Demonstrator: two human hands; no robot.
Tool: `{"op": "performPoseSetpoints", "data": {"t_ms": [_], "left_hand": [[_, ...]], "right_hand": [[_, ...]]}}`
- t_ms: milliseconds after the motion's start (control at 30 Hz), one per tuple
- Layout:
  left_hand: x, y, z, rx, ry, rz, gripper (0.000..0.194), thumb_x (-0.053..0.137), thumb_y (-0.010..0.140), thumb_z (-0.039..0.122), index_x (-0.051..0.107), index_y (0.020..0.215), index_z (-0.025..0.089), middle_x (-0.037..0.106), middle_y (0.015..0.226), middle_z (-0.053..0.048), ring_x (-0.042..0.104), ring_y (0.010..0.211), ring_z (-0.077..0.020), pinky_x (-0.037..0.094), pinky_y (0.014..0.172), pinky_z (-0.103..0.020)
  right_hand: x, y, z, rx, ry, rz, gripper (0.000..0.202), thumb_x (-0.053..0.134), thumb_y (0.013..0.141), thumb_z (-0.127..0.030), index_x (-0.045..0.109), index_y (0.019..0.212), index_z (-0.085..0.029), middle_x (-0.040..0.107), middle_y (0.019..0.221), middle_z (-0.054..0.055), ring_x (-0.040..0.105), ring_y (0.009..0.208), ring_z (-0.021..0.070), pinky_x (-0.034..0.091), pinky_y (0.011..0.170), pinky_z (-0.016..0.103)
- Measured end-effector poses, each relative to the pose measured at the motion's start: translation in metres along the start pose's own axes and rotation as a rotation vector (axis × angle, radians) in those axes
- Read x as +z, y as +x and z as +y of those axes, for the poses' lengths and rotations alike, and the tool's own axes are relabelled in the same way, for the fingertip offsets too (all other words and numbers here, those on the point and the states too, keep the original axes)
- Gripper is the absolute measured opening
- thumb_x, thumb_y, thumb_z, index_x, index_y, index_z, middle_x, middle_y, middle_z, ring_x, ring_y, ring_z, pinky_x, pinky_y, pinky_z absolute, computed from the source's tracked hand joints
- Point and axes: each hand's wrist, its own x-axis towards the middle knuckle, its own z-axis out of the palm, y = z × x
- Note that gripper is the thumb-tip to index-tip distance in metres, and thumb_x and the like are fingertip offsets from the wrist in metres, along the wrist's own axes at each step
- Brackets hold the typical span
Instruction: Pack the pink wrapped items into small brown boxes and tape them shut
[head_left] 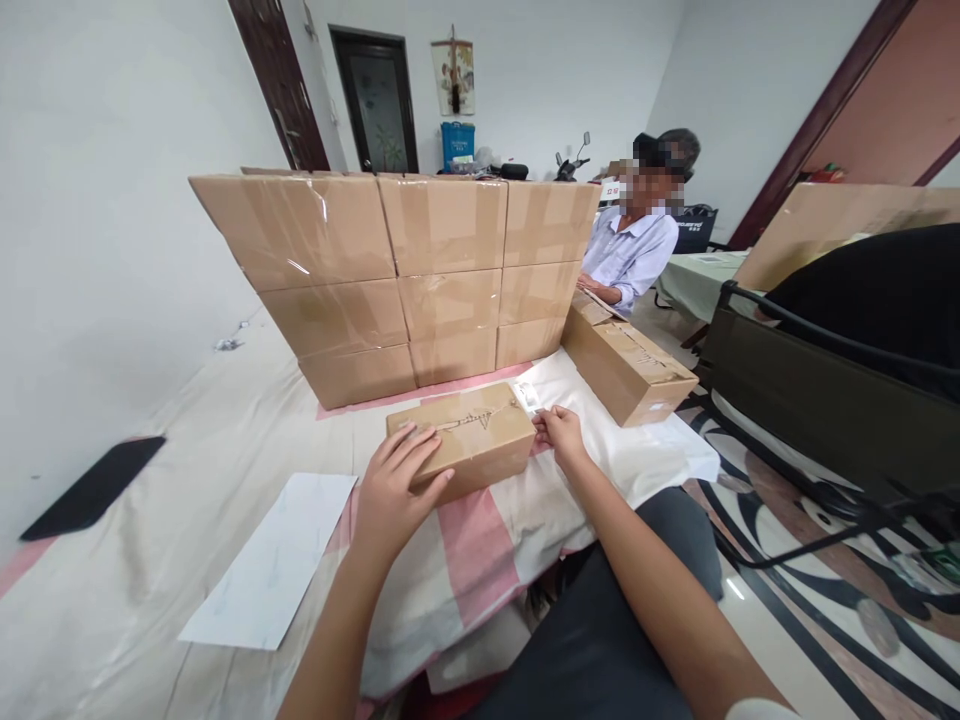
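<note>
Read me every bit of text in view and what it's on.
Nothing reads surely.
Black bag: white lettering, blurred.
Blue box: lettering, too small.
White box: red characters, blurred.
Label on right carton: too small.
White sheet: faint marks, unreadable.

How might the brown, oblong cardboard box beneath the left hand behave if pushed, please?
The box should stay stiff, given its flat sides. Being low and long, it probably won't tip, but might ruck the wrinkled cream cloth.

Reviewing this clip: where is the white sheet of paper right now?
In the head view, the white sheet lies on the cloth-covered table, left of the left hand, with the black mat farther left.
</note>
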Motion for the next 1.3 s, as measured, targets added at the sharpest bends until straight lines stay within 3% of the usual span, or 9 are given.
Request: {"op": "performPoseSetpoints", "data": {"t_ms": [467,933,1300], "left_hand": [[0.002,0.0,-0.002,0.026,-0.001,0.013,0.039,0.074,0.091,0.03,0.063,0.128,0.022,0.072,0.13,-0.009,0.059,0.131,-0.0321,0.051,0.11,-0.055],[0.003,-0.002,-0.004,0.012,-0.009,0.013,0.041,0.073,0.092,0.03,0.063,0.13,0.025,0.071,0.132,-0.009,0.059,0.132,-0.0324,0.05,0.11,-0.057],[0.004,-0.003,-0.003,0.03,0.0,0.028,0.038,0.072,0.092,0.031,0.064,0.128,0.024,0.071,0.13,-0.01,0.06,0.131,-0.0329,0.051,0.109,-0.058]], "right_hand": [[0.008,-0.001,0.016,-0.145,0.061,0.053,0.03,0.059,0.062,-0.029,0.03,0.061,-0.025,0.06,0.057,-0.003,0.054,0.047,0.01,0.044,0.041,0.019],[0.011,0.001,0.027,-0.259,0.034,0.108,0.021,0.054,0.066,-0.03,0.035,0.057,-0.025,0.056,0.053,-0.004,0.05,0.047,0.0104,0.042,0.045,0.021],[0.007,0.005,0.031,-0.308,-0.007,0.067,0.019,0.052,0.066,-0.033,0.038,0.056,-0.025,0.057,0.053,-0.003,0.052,0.05,0.012,0.045,0.05,0.022]]}}
